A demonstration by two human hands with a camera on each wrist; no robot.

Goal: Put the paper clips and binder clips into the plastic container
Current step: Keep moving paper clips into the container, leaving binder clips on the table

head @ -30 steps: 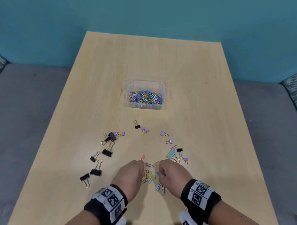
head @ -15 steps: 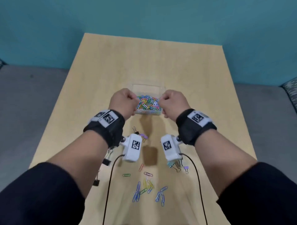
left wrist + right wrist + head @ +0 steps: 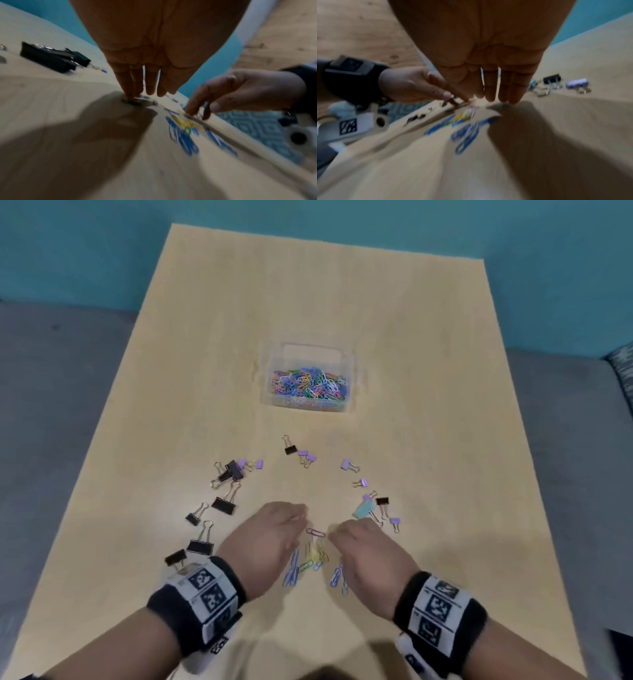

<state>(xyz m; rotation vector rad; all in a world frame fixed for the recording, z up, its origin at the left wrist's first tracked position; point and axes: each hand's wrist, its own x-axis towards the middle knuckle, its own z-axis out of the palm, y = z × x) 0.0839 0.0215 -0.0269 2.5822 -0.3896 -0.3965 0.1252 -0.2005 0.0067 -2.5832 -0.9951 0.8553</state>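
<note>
Clear plastic container (image 3: 310,405) holds paper clips (image 3: 308,383) (many colours).

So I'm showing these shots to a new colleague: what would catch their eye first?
Probably the clear plastic container at mid-table, heaped with multicoloured paper clips. Next, the left hand and right hand at the near edge, fingers down over loose blue and yellow paper clips. Black binder clips lie scattered to the left, small purple binder clips to the right.

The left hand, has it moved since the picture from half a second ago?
Yes. The left hand was beside the plastic container then; now it is back at the table's near end, fingertips down among the loose paper clips.
</note>
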